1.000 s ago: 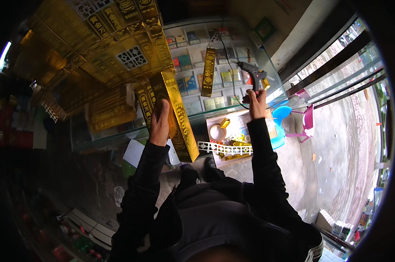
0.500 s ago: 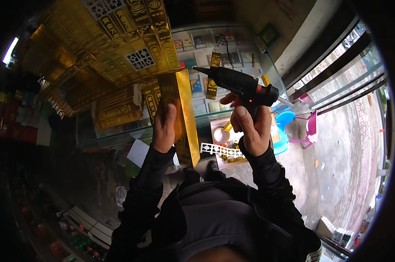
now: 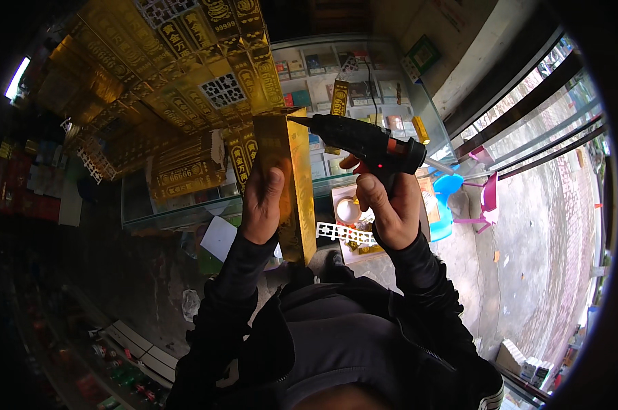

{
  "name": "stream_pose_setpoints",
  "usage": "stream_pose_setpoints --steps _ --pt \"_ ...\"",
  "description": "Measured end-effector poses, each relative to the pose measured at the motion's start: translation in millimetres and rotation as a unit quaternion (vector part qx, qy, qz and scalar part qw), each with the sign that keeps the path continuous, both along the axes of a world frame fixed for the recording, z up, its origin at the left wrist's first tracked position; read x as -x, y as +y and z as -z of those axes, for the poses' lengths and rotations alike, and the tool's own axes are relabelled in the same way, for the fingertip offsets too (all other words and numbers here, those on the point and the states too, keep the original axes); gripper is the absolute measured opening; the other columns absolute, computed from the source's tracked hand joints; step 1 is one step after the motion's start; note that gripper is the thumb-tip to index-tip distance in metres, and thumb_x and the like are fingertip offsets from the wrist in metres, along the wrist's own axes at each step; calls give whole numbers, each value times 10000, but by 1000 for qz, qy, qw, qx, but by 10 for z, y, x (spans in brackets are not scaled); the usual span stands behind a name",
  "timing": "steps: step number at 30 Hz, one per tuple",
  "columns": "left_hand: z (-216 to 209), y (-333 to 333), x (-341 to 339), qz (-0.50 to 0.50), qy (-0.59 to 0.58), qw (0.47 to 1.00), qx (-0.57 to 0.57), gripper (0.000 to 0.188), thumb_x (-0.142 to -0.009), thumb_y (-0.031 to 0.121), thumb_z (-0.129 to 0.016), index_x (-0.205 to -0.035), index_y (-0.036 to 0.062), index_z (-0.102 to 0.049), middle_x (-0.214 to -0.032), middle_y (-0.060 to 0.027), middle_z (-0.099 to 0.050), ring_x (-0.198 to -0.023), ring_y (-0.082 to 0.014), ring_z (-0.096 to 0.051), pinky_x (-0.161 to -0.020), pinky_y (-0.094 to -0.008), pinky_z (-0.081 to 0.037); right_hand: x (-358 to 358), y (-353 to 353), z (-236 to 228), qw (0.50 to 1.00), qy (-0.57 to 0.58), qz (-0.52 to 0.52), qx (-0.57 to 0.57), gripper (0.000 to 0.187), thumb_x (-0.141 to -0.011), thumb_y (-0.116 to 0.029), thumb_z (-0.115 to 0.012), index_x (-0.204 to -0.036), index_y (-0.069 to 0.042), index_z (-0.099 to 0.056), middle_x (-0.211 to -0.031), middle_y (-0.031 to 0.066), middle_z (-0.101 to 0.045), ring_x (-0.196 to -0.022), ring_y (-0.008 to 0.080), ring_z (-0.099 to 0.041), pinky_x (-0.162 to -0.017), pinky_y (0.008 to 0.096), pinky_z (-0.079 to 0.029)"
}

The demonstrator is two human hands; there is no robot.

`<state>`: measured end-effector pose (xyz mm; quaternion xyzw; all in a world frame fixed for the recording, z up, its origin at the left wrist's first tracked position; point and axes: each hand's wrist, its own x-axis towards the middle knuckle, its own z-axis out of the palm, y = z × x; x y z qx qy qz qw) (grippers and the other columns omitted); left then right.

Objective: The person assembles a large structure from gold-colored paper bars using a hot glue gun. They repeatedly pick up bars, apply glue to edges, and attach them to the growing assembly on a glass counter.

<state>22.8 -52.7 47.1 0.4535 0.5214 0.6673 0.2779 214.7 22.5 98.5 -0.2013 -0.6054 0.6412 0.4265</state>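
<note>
Head view, the only one. Both forearms, in black sleeves, rise from about 6 o'clock and spread apart toward the middle of the picture.

The left hand [image 3: 262, 203] sits just left of centre, at about 10 o'clock from the middle, back of the hand toward the camera. Its fingers wrap round the left edge of a tall gold box [image 3: 292, 184] and the thumb lies flat on the near face, so the box is clamped between thumb and fingers. The box stands nearly upright, tilted slightly, its top end toward 12 o'clock and its lower end at about 6 o'clock from the hand.

The right hand [image 3: 390, 208] is right of centre, at about 3 o'clock from the box, wrist bent upward. It is closed round the handle of a black glue gun [image 3: 364, 142], thumb up along the grip; whether a finger presses the trigger I cannot tell. The gun lies almost level, nozzle pointing toward 9 o'clock and ending just beside the top right edge of the box.

A stack of gold packets [image 3: 179, 75] fills the 11 o'clock area, and a glass counter [image 3: 364, 75] lies at 12 to 1 o'clock.
</note>
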Motion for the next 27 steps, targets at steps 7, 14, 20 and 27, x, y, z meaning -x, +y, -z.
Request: stream_pose_setpoints --steps 7,14,20,27 --pt "16 -12 9 19 -12 1000 7 502 -994 414 -484 -1271 -5 -503 -1136 -48 -581 -1023 -143 -535 -926 -269 -405 -39 -17 37 997 -67 42 -23 441 -941 -122 -599 -1316 23 -419 -952 51 -609 -791 102 -531 -730 241 -443" --pt "103 -32 51 31 -36 999 19 494 -998 413 -476 -1254 -6 -523 -1105 -31 -586 -988 -123 -529 -910 -256 -398 -66 -14 51 992 -92 81 -7 468 -932 -100 -610 -1335 24 -407 -981 64 -621 -799 103 -540 -735 242 -452" --pt "140 -42 88 50 -63 996 39 497 -1011 423 -432 -1231 -8 -546 -1065 -32 -598 -965 -123 -534 -900 -260 -399 -83 26 26 996 -76 39 -22 450 -934 -108 -612 -1324 19 -426 -979 51 -627 -775 97 -536 -713 242 -459" --pt "93 -40 62 54 -78 995 37 517 -1025 445 -369 -1123 -16 -580 -999 -35 -602 -901 -119 -545 -828 -270 -431 -144 -3 22 988 -137 57 -38 411 -929 -163 -636 -1260 28 -485 -964 73 -630 -774 127 -554 -725 259 -471"
